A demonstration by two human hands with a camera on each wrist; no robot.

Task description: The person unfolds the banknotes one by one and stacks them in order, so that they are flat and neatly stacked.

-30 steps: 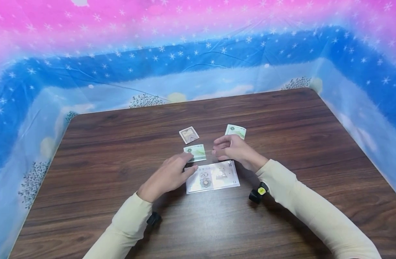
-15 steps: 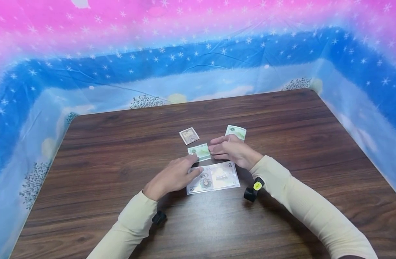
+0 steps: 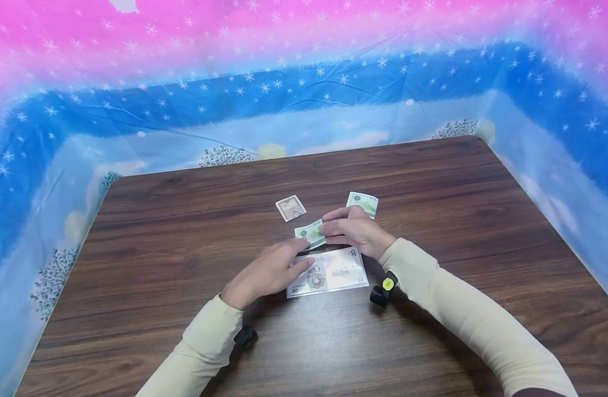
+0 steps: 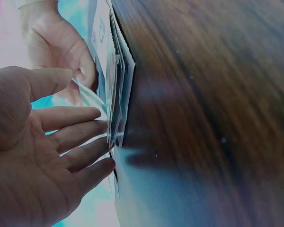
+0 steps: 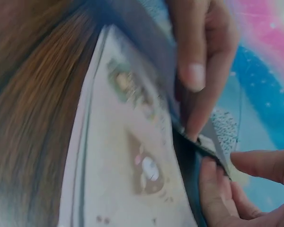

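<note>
In the head view, a folded green banknote (image 3: 310, 234) lies at the middle of the table, between both hands. My right hand (image 3: 361, 229) pinches its right edge; the right wrist view shows fingers (image 5: 215, 189) under the note's edge and the thumb close above. My left hand (image 3: 266, 270) has fairly straight fingers, touching the note's near left corner. Its thumb extends over a stack of pale 20 banknotes (image 3: 341, 270) nearest the person. The left wrist view shows the left fingers (image 4: 80, 137) spread beside the stack's layered edges (image 4: 118, 94).
A small folded brownish banknote (image 3: 291, 208) lies farther back, left of centre. Another green banknote (image 3: 363, 203) sits behind the right hand, partly covered by it. The brown wooden table (image 3: 185, 231) is bordered by a snowflake-patterned cloth (image 3: 264, 82) along its back and sides.
The right hand has moved left onto the green banknote. That note has shifted right and turned so its right end points farther back. The left hand has moved slightly right.
</note>
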